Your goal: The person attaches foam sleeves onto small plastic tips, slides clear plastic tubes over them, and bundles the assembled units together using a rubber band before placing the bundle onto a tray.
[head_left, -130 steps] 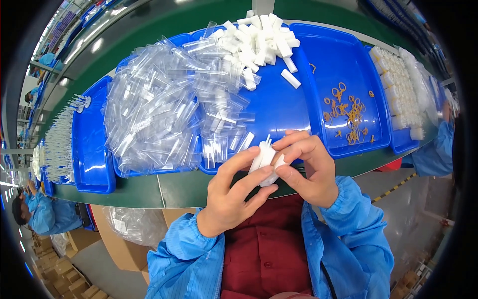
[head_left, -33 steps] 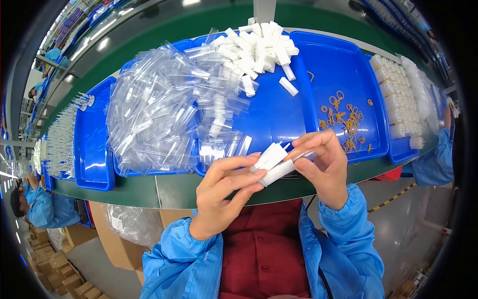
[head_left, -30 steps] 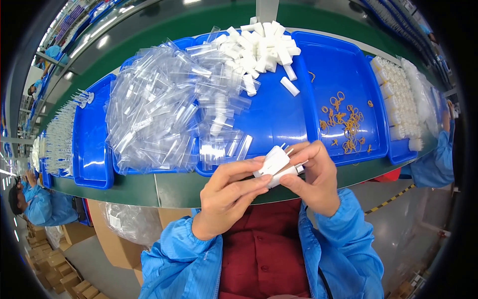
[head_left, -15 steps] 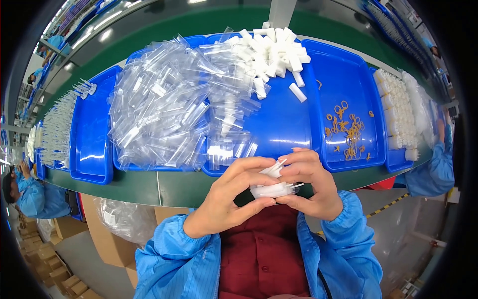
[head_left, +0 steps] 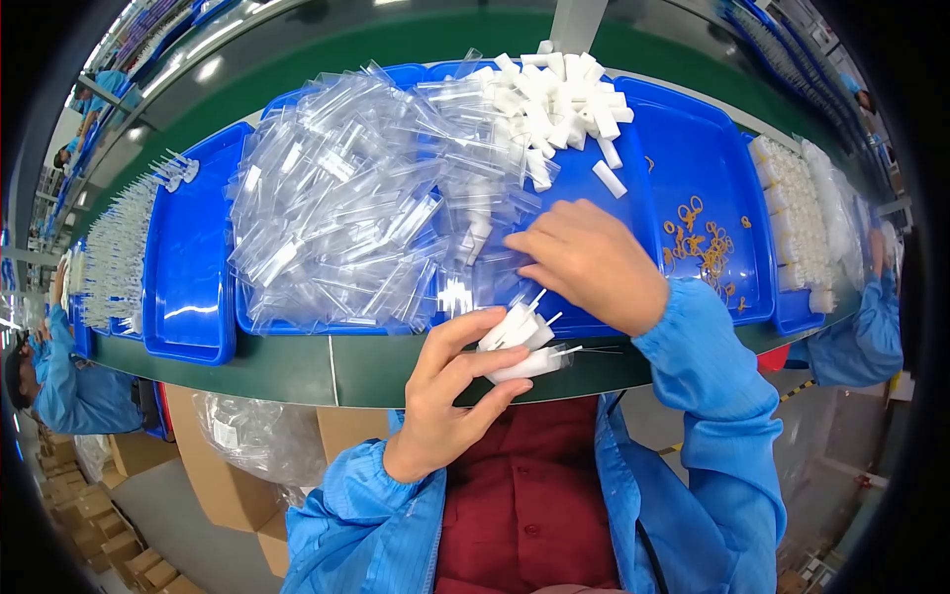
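Observation:
Close to the table's near edge, my left hand (head_left: 457, 391) is closed round a small bundle of white foam pieces (head_left: 522, 342). Thin white sticks stand out of the bundle's right side, and a clear plastic film wraps the lowest piece. My right hand (head_left: 594, 259) reaches over the middle blue tray, its fingers bent together at the right edge of the clear plastic sleeves (head_left: 475, 259). Whether a sleeve is between those fingertips is hidden. A large heap of the same sleeves (head_left: 332, 208) fills the tray to the left. White foam cylinders (head_left: 554, 104) are piled behind my right hand.
A blue tray (head_left: 708, 109) at the right holds yellowish-brown rings (head_left: 705, 243). White foam parts (head_left: 792, 218) stand in rows beyond it. On the left are another blue tray (head_left: 193, 262) and rows of thin white upright parts (head_left: 119, 247). Co-workers in blue sit at both sides.
My right hand has let go of the foam bundle and moved up to the sleeves in the middle tray. My left hand keeps the bundle near the table edge.

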### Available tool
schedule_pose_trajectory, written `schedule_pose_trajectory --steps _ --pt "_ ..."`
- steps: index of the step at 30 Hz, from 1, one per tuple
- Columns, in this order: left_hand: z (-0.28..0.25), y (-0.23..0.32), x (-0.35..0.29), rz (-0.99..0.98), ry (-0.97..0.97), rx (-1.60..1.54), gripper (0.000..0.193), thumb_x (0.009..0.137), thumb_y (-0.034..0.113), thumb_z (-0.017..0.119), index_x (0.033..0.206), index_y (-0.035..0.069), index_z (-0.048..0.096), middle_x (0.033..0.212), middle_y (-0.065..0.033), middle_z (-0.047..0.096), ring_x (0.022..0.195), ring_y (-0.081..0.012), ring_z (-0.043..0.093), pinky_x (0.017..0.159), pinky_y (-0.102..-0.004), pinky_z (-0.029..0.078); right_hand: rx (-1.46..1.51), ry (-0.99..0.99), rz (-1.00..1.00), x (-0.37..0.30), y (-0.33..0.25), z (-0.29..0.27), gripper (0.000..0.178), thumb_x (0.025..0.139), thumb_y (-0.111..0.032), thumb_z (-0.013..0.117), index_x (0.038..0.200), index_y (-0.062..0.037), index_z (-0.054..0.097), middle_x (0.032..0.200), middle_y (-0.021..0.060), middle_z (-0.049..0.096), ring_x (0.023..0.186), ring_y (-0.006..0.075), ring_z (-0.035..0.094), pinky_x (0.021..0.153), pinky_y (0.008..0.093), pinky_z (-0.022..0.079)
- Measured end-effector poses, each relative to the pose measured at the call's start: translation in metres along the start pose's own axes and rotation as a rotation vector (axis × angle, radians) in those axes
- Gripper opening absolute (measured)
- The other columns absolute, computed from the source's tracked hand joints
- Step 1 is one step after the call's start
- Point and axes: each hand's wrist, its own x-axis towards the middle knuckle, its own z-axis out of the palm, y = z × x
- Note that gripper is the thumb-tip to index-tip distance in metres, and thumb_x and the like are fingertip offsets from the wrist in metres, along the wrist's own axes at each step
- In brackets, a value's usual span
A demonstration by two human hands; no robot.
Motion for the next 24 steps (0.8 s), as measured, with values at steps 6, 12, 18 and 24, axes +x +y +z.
schedule_pose_trajectory --steps 6,12,18,24 --pt "0.006 -0.003 0.011 -0.017 0.002 -0.141 0.034 0.079 -0.002 0.079 0.112 0.002 0.072 0.134 -0.0173 0.053 0.120 -0.0299 0.060 0.098 -0.0373 0.051 0.428 0.127 0.556 -0.032 -0.007 -0.023 0.029 0.091 -0.011 0.067 0.119 -0.0060 0.060 0.088 0.0091 0.067 0.077 0.0197 0.065 0.075 0.0318 0.051" --pt "0.021 -0.004 0.021 -0.181 0.070 -0.263 0.030 0.082 0.000 0.078 0.111 0.001 0.071 0.133 -0.0158 0.054 0.117 -0.0288 0.062 0.095 -0.0357 0.052 0.912 0.341 0.708 -0.046 -0.033 -0.039 0.041 0.100 -0.013 0.047 0.138 0.0010 0.050 0.082 0.0079 0.064 0.074 0.0117 0.060 0.070 0.0246 0.048" --pt "0.026 -0.003 0.025 -0.178 0.113 -0.235 0.029 0.083 0.001 0.077 0.112 0.001 0.071 0.133 -0.0151 0.054 0.115 -0.0258 0.063 0.088 -0.0317 0.055 0.711 0.334 0.726 -0.070 -0.053 -0.039 0.029 0.097 -0.008 0.057 0.125 -0.0023 0.063 0.079 0.0012 0.056 0.070 0.0095 0.054 0.066 0.0240 0.044" --pt "0.029 -0.002 0.026 -0.222 0.154 -0.316 0.029 0.084 0.002 0.077 0.113 0.001 0.070 0.134 -0.0143 0.054 0.114 -0.0236 0.062 0.084 -0.0290 0.057 0.303 0.306 0.359 -0.065 -0.055 -0.033 0.037 0.079 -0.001 0.079 0.115 -0.0041 0.069 0.084 0.0065 0.063 0.073 0.0132 0.060 0.069 0.0265 0.049"
